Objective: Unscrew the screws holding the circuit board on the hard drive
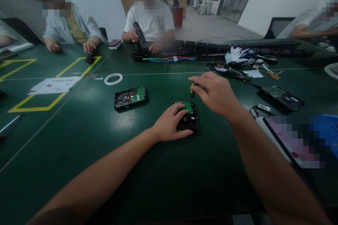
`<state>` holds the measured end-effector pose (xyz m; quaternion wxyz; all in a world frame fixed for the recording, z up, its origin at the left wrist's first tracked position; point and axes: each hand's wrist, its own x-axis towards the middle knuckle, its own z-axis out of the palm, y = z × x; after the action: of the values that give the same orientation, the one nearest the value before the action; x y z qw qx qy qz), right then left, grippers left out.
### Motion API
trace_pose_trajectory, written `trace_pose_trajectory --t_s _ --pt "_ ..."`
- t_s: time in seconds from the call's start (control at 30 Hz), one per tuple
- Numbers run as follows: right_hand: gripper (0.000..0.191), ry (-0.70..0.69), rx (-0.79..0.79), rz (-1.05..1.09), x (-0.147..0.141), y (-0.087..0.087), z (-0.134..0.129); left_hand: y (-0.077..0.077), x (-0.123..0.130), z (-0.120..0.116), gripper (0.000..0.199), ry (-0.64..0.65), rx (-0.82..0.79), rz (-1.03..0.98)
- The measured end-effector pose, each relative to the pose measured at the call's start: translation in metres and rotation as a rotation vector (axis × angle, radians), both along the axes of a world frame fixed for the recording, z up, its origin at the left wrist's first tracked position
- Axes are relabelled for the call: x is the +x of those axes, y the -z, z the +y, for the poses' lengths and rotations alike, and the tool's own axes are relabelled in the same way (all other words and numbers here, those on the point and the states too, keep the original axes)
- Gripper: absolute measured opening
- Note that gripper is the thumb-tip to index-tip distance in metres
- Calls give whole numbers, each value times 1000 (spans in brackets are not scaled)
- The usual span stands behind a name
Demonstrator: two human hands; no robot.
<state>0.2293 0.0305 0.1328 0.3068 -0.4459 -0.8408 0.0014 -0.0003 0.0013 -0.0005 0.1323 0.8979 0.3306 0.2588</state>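
A black hard drive with a green circuit board lies on the table in front of me. My left hand grips it from the left, thumb along the near edge and fingers over the board, hiding part of it. Above the far end, my right hand is closed on the handle of a small yellow and black screwdriver. Its shaft points down to the board near the far edge; I cannot make out whether the tip sits in a screw.
A second hard drive lies to the left, a third to the right. A white ring, a phone, papers, gloves and cables lie around. Across the table, one person holds a power screwdriver.
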Motion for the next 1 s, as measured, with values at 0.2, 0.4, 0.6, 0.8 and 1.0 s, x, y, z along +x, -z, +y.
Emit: trace_pose_trajectory --t_s 0.2,0.4,0.6,0.8,1.0 --pt "44 -106 -75 41 1 -5 -6 0 0 0 84 2 1 -3" --pt "22 -11 -59 73 1 -4 -5 -1 0 0 85 -2 2 3" --pt "13 61 24 23 3 -1 -1 -1 -1 0 85 -1 -2 11" --pt "13 85 21 -2 1 -2 -2 0 0 0 89 1 -1 9" --pt "11 32 -2 8 2 -7 -5 2 0 0 87 -9 20 24"
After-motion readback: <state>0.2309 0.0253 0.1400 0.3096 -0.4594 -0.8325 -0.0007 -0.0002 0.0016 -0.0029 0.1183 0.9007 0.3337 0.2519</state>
